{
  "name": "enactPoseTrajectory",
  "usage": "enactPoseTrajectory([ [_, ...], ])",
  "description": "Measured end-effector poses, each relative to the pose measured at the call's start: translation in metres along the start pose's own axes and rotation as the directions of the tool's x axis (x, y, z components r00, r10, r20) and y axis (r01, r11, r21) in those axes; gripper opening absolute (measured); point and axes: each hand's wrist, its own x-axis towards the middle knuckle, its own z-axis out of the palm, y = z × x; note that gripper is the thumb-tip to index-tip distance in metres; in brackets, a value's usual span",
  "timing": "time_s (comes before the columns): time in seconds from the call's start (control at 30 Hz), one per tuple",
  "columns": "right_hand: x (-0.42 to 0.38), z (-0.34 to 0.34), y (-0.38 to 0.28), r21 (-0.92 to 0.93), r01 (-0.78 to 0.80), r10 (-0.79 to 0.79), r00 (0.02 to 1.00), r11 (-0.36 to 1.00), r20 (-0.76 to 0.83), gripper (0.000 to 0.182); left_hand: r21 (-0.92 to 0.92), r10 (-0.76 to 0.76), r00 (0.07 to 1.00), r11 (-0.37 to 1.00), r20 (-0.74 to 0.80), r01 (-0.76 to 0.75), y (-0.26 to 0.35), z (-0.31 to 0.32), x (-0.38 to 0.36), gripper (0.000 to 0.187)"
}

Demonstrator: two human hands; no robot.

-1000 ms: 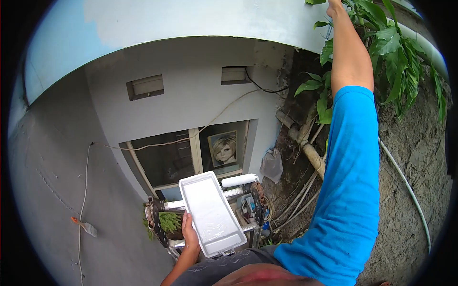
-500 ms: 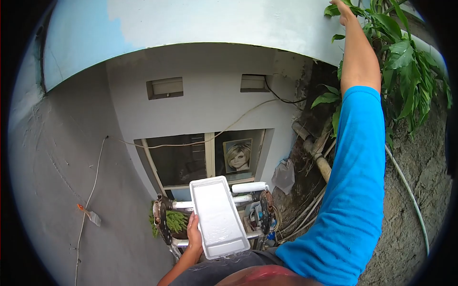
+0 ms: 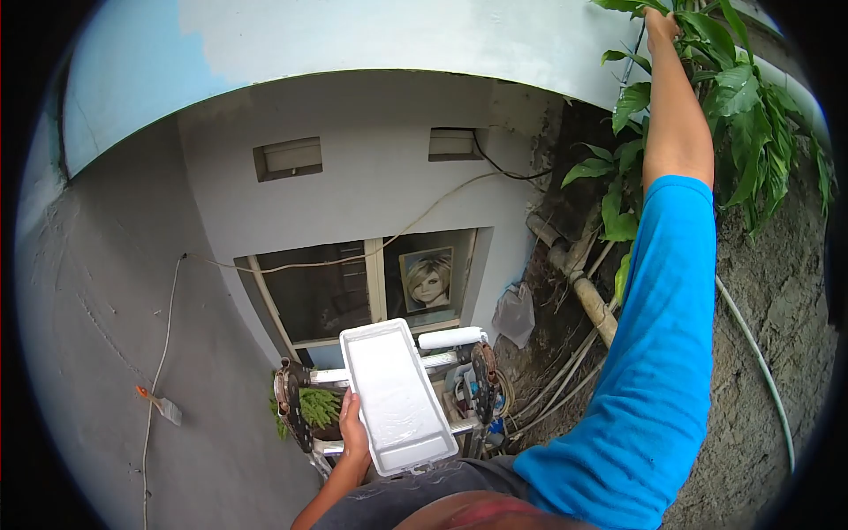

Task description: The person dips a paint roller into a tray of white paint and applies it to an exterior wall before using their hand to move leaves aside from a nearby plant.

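Note:
A white paint tray (image 3: 397, 389) holding white paint is tilted at the bottom middle, over the top of a ladder (image 3: 331, 375). My left hand (image 3: 353, 428) grips the tray's left edge, thumb along the side and the other fingers hidden underneath. Beyond the tray's right side, a white paint roller (image 3: 452, 337) lies across the ladder top. My right arm, in a blue sleeve, stretches up to the top right. There my right hand (image 3: 661, 31) is closed among the leaves of a green plant (image 3: 740, 93), its fingers partly covered.
The upper wall (image 3: 397, 35) is white with a light blue patch at left. A paintbrush (image 3: 161, 405) hangs by a cable on the grey side wall. Below are a window (image 3: 331, 291), a plastic bag (image 3: 514, 314) and pipes (image 3: 587, 296) beside a rough earthen bank (image 3: 760, 353).
My right hand has moved slightly right and down, deeper into the plant, and leaves have shifted around it. The view has turned slightly; the tray stays in my left hand.

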Motion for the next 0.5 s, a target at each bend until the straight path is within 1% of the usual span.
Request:
enactPoseTrajectory([
  [0.1, 0.018, -0.020, 0.006, 0.084, 0.006, 0.004, 0.993, 0.996, -0.119, 0.073, 0.009, 0.026, 0.999, 1.000, 0.048, -0.026, -0.005, -0.006, 0.004, 0.053],
  [0.17, 0.034, -0.022, 0.014, 0.173, -0.021, 0.048, 0.987, 0.985, -0.155, 0.072, 0.006, 0.017, 0.999, 1.000, 0.033, -0.017, -0.004, -0.005, 0.003, 0.052],
  [0.2, 0.036, -0.024, 0.011, 0.166, -0.018, 0.045, 0.987, 0.986, -0.157, 0.072, 0.004, 0.013, 1.000, 1.000, 0.017, -0.013, -0.003, -0.004, 0.003, 0.051],
  [0.23, 0.037, -0.025, 0.008, 0.448, -0.079, 0.142, 0.984, 0.891, -0.110, 0.069, 0.007, 0.008, 1.000, 1.000, 0.021, -0.008, -0.005, -0.006, 0.003, 0.051],
  [0.27, 0.039, -0.027, 0.004, 0.689, -0.135, 0.220, 0.975, 0.712, -0.036, 0.066, -0.003, 0.012, 1.000, 1.000, 0.026, -0.012, -0.008, -0.008, 0.006, 0.051],
  [0.3, 0.034, -0.029, -0.003, 0.686, -0.133, 0.219, 0.975, 0.715, -0.040, 0.066, -0.013, 0.017, 0.999, 1.000, 0.030, -0.017, -0.009, -0.009, 0.007, 0.051],
  [0.37, 0.022, -0.034, -0.017, 0.841, -0.107, 0.241, 0.970, 0.531, -0.029, 0.062, -0.002, 0.021, 1.000, 1.000, 0.017, -0.021, -0.008, -0.007, 0.007, 0.051],
  [0.4, 0.051, -0.027, 0.001, 0.835, -0.143, 0.157, 0.985, 0.531, 0.069, 0.061, 0.010, 0.023, 1.000, 1.000, -0.001, -0.023, -0.007, -0.007, 0.006, 0.051],
  [0.43, 0.063, -0.027, 0.009, 0.834, -0.142, 0.155, 0.986, 0.533, 0.068, 0.061, 0.010, 0.020, 1.000, 1.000, 0.001, -0.021, -0.008, -0.007, 0.006, 0.051],
  [0.5, 0.062, -0.030, 0.005, 0.798, -0.222, 0.170, 0.974, 0.561, 0.151, 0.062, 0.001, 0.018, 1.000, 1.000, 0.002, -0.018, -0.008, -0.007, 0.006, 0.051],
])
